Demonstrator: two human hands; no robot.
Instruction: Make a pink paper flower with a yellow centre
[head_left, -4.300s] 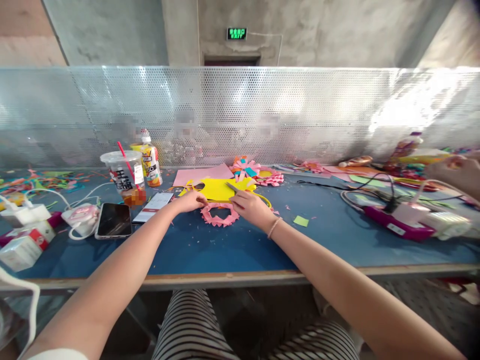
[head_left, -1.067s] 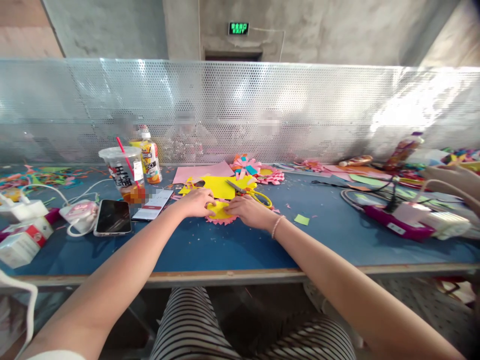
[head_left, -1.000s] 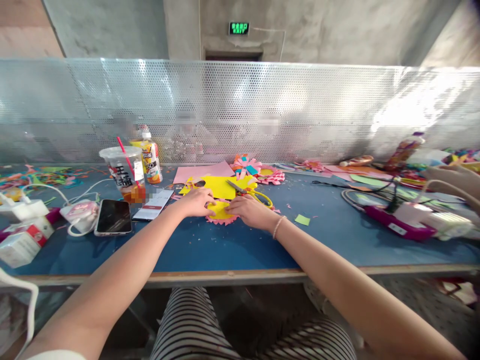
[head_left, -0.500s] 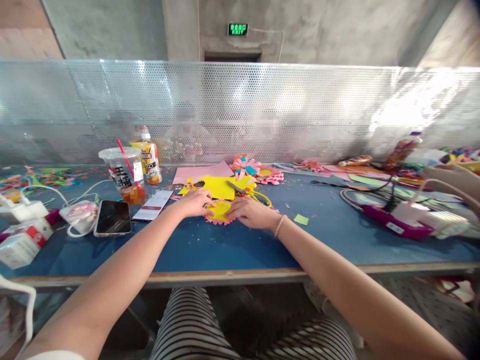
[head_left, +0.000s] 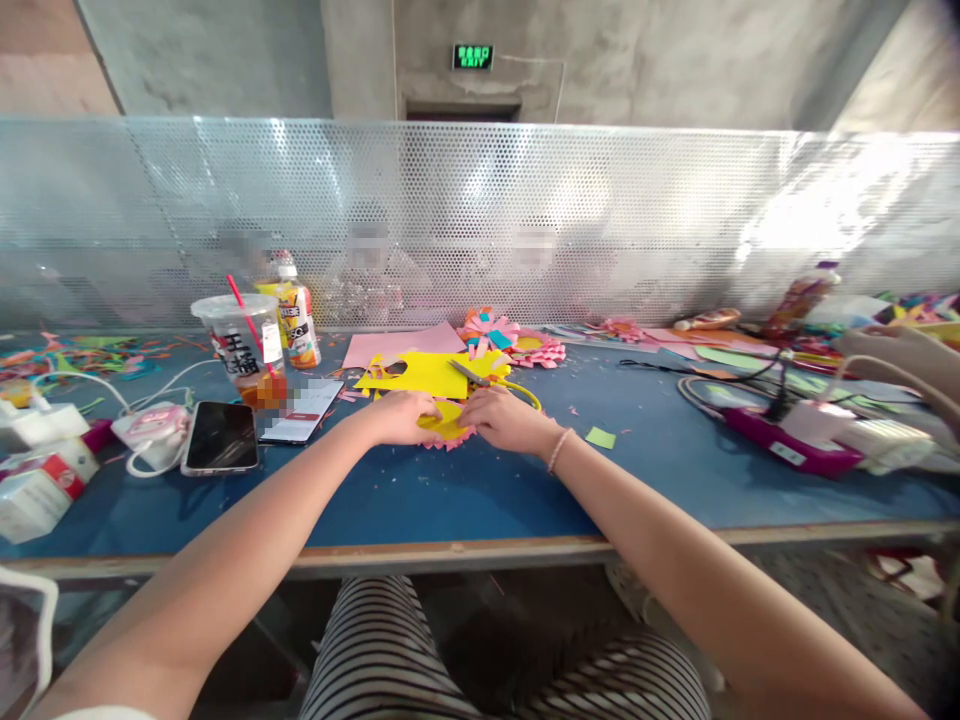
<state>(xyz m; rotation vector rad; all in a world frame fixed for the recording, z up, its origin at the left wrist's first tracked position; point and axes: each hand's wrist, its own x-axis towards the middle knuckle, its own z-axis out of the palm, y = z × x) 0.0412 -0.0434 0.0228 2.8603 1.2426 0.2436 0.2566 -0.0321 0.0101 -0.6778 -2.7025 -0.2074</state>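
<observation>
4 s ago the pink ring [head_left: 454, 441] had an open middle; now I have a yellow disc [head_left: 448, 422] over it, both hands at its edges. My right hand [head_left: 510, 417] no longer covers the scissors [head_left: 478, 377] pivot. My left hand [head_left: 405, 418] hides more of the disc than 0.5 s ago. Co-worker's hand [head_left: 874, 345] reaches farther in.
</observation>
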